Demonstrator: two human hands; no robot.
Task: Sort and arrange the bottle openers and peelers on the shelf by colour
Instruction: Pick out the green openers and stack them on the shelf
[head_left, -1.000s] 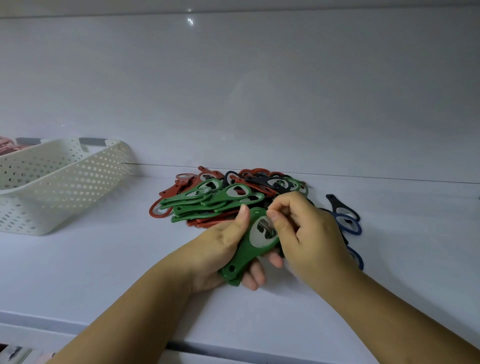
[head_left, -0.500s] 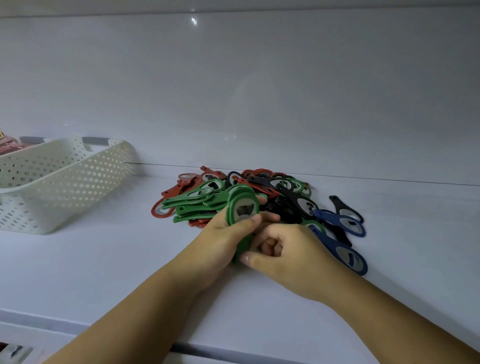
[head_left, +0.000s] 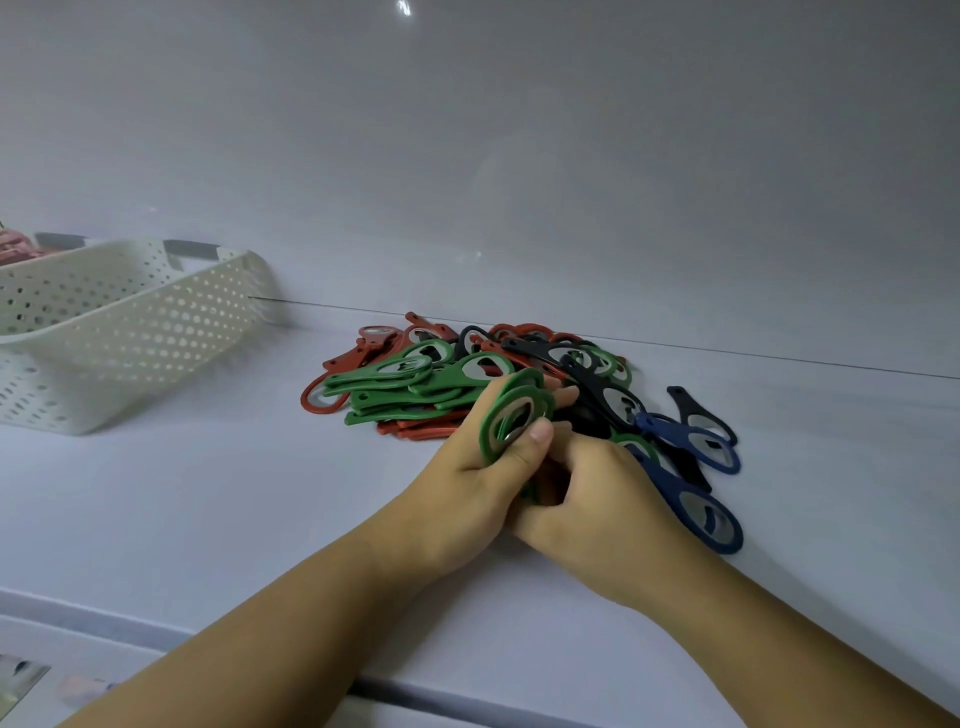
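Note:
A mixed pile of flat bottle openers lies on the white shelf (head_left: 156, 519): green ones (head_left: 395, 384) at the left front, red ones (head_left: 332, 400) beneath and behind, black ones (head_left: 608, 400) in the middle, blue ones (head_left: 696, 504) at the right. My left hand (head_left: 467, 483) grips a small stack of green openers (head_left: 511, 415) standing on edge, thumb pressed on the top ring. My right hand (head_left: 608, 499) sits right beside it with fingers curled under the stack's lower end; what they hold is hidden.
A white perforated basket (head_left: 130, 322) stands at the far left of the shelf, with something pink just showing behind its rim. The shelf's back wall rises right behind the pile. The shelf's front edge (head_left: 208, 634) runs below my forearms.
The green stack went from flat in my left palm to upright on edge. My right hand dropped from the top of the opener to beside the stack's lower end.

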